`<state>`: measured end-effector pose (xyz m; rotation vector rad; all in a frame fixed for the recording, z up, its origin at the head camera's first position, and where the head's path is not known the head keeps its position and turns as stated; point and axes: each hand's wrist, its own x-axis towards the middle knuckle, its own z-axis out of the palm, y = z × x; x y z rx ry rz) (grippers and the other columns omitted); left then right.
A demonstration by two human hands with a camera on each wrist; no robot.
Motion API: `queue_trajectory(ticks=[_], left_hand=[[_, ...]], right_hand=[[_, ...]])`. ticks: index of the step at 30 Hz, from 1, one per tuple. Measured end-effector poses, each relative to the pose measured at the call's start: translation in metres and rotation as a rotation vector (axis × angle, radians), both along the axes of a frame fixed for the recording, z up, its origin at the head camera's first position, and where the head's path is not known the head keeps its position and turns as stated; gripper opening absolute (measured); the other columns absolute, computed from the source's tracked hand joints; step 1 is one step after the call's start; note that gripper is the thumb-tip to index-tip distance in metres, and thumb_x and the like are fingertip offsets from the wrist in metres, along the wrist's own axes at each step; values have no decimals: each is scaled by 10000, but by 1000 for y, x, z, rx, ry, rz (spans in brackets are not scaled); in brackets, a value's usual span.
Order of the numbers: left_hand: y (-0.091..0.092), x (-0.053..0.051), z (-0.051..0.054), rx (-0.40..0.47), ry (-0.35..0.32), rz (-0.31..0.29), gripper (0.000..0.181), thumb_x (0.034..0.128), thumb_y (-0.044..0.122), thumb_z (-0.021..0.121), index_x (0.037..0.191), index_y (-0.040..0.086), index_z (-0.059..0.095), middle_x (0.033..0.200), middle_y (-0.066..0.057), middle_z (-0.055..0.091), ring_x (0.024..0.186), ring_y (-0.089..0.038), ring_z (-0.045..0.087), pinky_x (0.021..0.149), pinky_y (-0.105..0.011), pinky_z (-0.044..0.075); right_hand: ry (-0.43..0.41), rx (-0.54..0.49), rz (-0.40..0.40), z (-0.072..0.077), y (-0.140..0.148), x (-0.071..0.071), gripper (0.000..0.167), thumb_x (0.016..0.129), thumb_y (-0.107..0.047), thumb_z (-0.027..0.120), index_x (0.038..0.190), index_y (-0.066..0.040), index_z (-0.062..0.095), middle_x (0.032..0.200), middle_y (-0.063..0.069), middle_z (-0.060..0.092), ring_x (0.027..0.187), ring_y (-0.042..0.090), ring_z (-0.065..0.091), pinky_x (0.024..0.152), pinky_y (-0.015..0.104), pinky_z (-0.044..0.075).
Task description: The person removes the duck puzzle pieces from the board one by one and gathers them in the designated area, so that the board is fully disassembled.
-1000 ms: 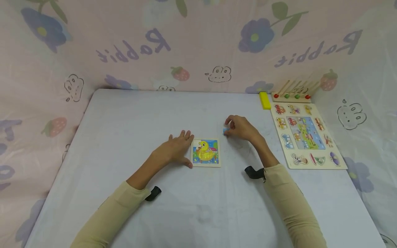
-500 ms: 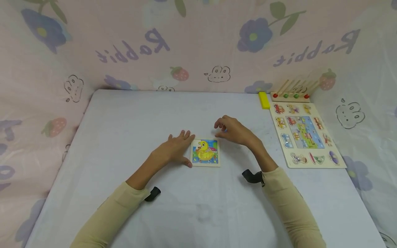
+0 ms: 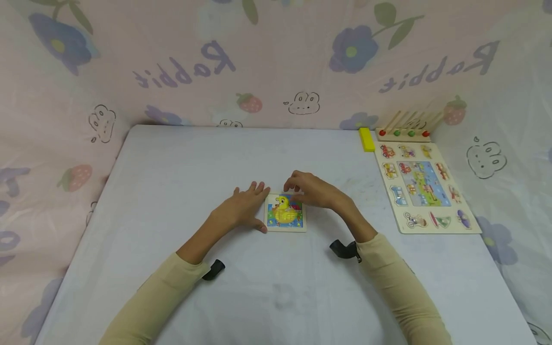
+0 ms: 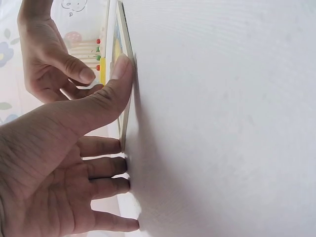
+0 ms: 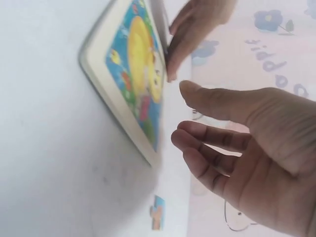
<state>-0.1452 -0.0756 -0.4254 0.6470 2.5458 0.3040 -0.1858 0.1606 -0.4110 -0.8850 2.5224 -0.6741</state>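
A square duck puzzle (image 3: 284, 221) lies on the table, its pale wooden frame (image 5: 98, 73) near in the right wrist view. My left hand (image 3: 239, 207) spreads along its left side; in the left wrist view the thumb (image 4: 121, 69) rests on the puzzle's edge and the fingertips touch the table. My right hand (image 3: 316, 190) hovers over the puzzle's upper right corner, fingers loosely bent. Between thumb and fingers of that hand (image 5: 269, 173) nothing shows in the right wrist view. A small blue and orange piece (image 5: 157, 213) lies on the table beyond the frame, hidden in the head view.
At the right stands a larger picture board (image 3: 403, 218) with vehicle shapes. Behind it is a wooden peg rack (image 3: 403, 137) with red and green beads, and a yellow block (image 3: 366, 140) lies beside them. A patterned curtain (image 3: 267, 62) rises behind the table.
My right hand has moved left and slightly nearer, from beside the small blue piece to over the puzzle's corner. My left hand has stayed in place.
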Motion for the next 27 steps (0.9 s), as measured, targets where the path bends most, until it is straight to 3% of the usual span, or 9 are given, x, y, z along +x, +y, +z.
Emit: queue_trajectory(ticks=[6, 20, 27], left_hand=[[-1, 0, -1, 1, -1, -2, 1162, 803, 490, 884, 1667, 71, 230, 1753, -160, 153, 1645, -364, 144, 1275, -690, 213], [-2, 0, -1, -13, -2, -9, 1147, 819, 495, 870, 1669, 76, 223, 1755, -153, 143, 1647, -361, 138, 1278, -686, 207], [-1, -1, 1, -10, -2, -16, 1149, 821, 498, 866, 1670, 77, 217, 1757, -148, 129, 1648, -360, 127, 1279, -686, 205]], right_hand=[[-23, 59, 37, -7, -10, 0, 374, 929, -75, 770, 1297, -60, 706, 1218, 118, 669, 1132, 279, 651, 1028, 427, 573], [103, 255, 94, -11, -29, -3, 387, 865, -33, 833, 1219, -149, 726, 1155, 90, 649, 982, 229, 600, 968, 369, 572], [217, 303, 178, -9, -30, -4, 383, 875, -56, 830, 1218, -197, 734, 1171, 86, 669, 981, 235, 626, 957, 374, 583]])
